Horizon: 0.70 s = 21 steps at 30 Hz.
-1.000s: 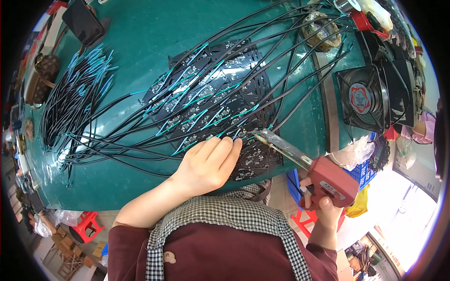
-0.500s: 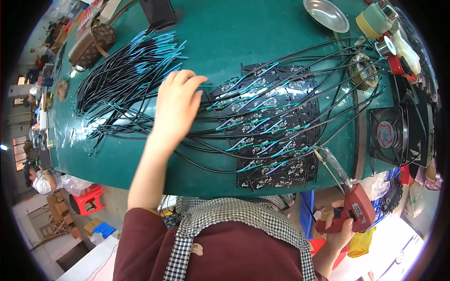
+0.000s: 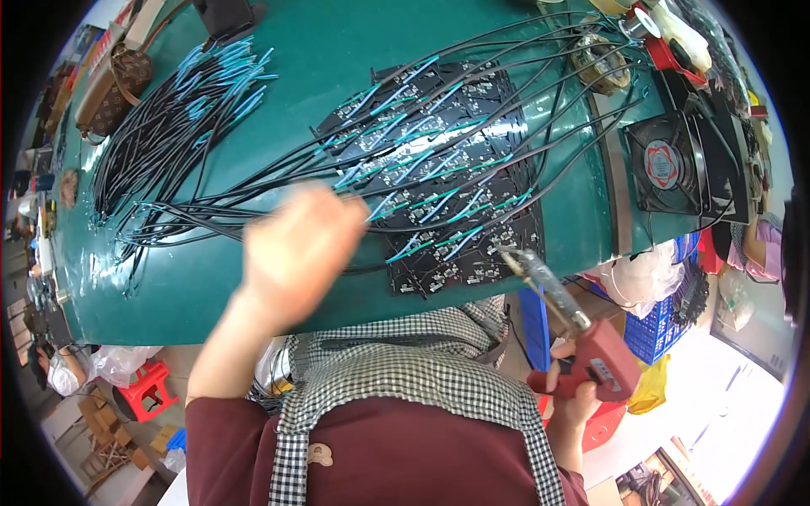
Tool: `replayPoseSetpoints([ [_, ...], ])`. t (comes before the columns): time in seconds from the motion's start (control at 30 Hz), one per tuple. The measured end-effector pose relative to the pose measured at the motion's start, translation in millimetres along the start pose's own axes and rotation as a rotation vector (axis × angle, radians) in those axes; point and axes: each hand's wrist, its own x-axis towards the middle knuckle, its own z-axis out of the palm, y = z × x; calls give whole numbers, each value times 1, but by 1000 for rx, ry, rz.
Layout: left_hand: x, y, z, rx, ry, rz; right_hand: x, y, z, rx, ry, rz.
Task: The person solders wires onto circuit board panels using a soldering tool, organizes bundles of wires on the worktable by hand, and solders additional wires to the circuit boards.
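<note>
Green table (image 3: 316, 63), black cables (image 3: 211, 200) strung across it and over circuit boards (image 3: 472, 261). I see the right hand (image 3: 578, 401) grasping the red soldering gun (image 3: 606, 358) by its handle; long axis slanted, tip leftward and away from the body, at the boards. Left hand (image 3: 304, 249), well left of the gun, blurred near the cables; I cannot tell whether it grips any.

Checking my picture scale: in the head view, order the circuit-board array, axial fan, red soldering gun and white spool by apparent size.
Circuit-board array
Axial fan and red soldering gun: too close to rank
White spool
</note>
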Motion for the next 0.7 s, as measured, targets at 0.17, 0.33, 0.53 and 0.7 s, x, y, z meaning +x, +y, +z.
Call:
replayPoseSetpoints([
  [0.17, -33, 60, 30, -47, -65, 86, -15, 27, -18, 125, -138, 137],
  [0.33, -36, 67, 39, -101, -97, 83, -10, 28, -14, 136, -203, 203],
  [0.53, -29, 75, 49, -124, -130, -33, -2, 25, -2, 160, -162, 203],
  [0.7, -29, 76, 49, -119, -146, -59, 1, 29, -5, 145, -216, 219],
])
